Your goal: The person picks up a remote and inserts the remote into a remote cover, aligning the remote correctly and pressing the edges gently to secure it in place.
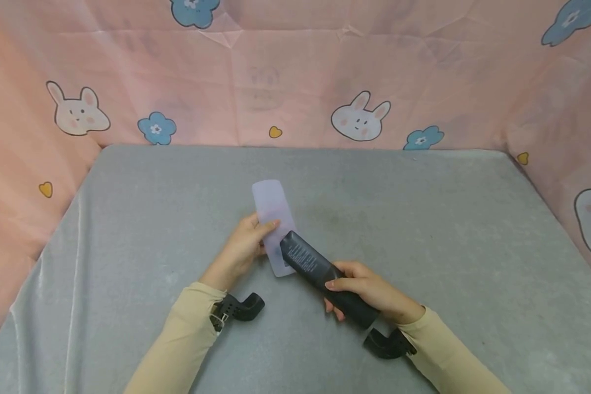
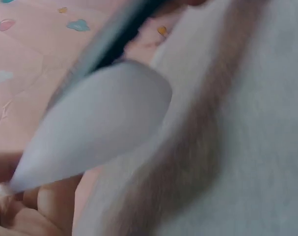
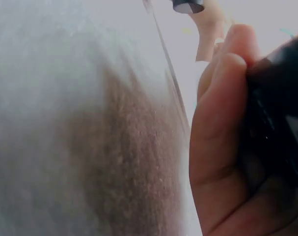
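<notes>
My left hand (image 1: pixel 243 241) pinches a thin, flat lavender strip (image 1: pixel 272 203) with rounded corners, thumb across its face and fingers behind. In the left wrist view the strip (image 2: pixel 104 118) looks curved and blurred, its end held between the fingers at the lower left. A long black tube-like item (image 1: pixel 307 262) with small pale print lies in my right hand (image 1: pixel 369 287), thumb on top and fingers curled beneath. Its far end overlaps the lower part of the strip in the head view. Close up, the right fingers (image 3: pixel 220 123) wrap around the black item (image 3: pixel 279 103).
Grey cloth covers the table (image 1: pixel 423 219), with folds along its left side. A pink curtain (image 1: pixel 295 71) printed with rabbits and flowers surrounds the back and sides. Black wrist mounts (image 1: pixel 246 307) sit on both forearms, over beige sleeves (image 1: pixel 177 339).
</notes>
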Tool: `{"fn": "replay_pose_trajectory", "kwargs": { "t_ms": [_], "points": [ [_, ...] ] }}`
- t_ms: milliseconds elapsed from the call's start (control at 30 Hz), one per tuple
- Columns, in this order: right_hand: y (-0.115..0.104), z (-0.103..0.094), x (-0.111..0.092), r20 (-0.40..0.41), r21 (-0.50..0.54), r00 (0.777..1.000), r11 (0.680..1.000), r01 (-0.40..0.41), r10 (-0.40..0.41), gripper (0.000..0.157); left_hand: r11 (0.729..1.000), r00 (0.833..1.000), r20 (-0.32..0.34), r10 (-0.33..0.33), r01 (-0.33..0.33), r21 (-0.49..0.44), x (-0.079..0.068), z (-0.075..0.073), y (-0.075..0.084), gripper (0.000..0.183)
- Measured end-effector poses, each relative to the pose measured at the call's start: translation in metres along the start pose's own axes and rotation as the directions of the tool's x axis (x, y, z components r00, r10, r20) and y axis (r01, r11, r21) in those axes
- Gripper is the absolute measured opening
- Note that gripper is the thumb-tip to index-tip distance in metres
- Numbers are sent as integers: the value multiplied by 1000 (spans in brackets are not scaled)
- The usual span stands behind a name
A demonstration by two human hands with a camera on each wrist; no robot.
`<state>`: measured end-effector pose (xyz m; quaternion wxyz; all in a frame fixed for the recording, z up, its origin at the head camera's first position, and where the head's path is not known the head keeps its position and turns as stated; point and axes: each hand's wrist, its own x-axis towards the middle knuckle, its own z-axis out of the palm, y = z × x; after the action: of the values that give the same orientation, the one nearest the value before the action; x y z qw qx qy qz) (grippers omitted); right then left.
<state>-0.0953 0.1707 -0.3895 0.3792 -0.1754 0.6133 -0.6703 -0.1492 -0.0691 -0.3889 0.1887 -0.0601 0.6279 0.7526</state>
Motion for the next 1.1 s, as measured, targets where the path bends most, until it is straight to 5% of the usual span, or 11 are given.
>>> {"fn": "replay_pose_trajectory", "kwargs": {
  "t_ms": [200, 400, 800, 1100],
  "points": [
    [-5, -3, -2, -7, -89, 1000, 996, 8, -9, 24, 961, 998, 66, 9, 10, -278, 0, 1, 1, 29],
    [-12, -11, -8, 55, -221, 998, 975, 30, -18, 21, 923, 991, 116, 61, -12, -384, -1, 9, -2, 34],
    [-14, -10, -10, 99, -319, 994, 948, -11, 45, 18, 939, 994, 76, 84, -54, -339, -6, 19, -3, 36],
    [-9, -5, -7, 63, -89, 997, 996, -29, 35, 23, 947, 982, -79, 170, -185, -261, -9, 22, -1, 33]
  ]
}}
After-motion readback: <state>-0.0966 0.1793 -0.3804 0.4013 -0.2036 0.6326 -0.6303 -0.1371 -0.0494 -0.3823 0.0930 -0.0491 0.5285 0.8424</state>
